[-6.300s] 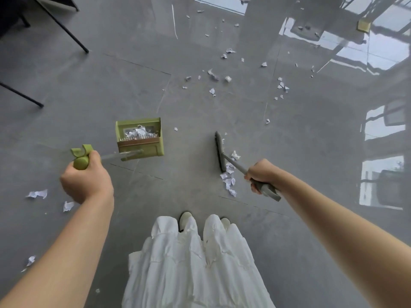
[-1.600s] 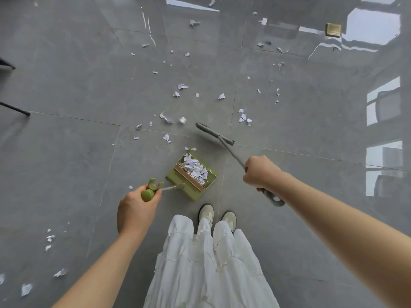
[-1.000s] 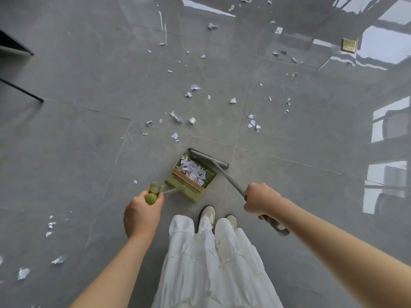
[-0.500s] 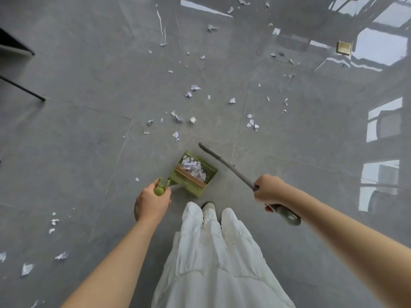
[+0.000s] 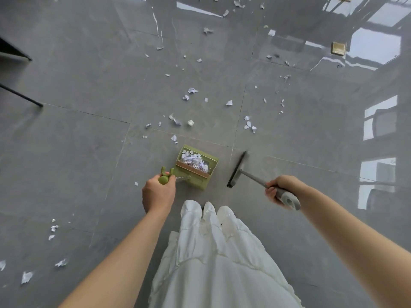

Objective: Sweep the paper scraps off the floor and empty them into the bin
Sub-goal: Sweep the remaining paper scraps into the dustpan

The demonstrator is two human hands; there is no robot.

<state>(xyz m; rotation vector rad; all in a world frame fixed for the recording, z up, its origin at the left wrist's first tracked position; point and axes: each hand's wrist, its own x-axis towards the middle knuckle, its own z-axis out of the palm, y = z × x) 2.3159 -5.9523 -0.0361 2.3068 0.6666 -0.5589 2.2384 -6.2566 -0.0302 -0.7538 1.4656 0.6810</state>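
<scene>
Paper scraps (image 5: pixel 193 160) are now lodged in the green dustpan (image 5: pixel 196 167), the broom (image 5: pixel 236 168) withdrawn beside it, left hand (image 5: pixel 158 193) and right hand (image 5: pixel 279 189) clamped on their handles; floor scatter remains.

This looks like an indoor room in an office or a modern home, though which of the two cannot be told. The floor (image 5: pixel 84 152) is large glossy grey tiles with thin joints, polished enough to mirror bright windows (image 5: pixel 375 47) along its right edge. A brass floor socket (image 5: pixel 338 48) sits near the far right corner, and thin black furniture legs (image 5: pixel 21 95) stand at the left edge.
</scene>
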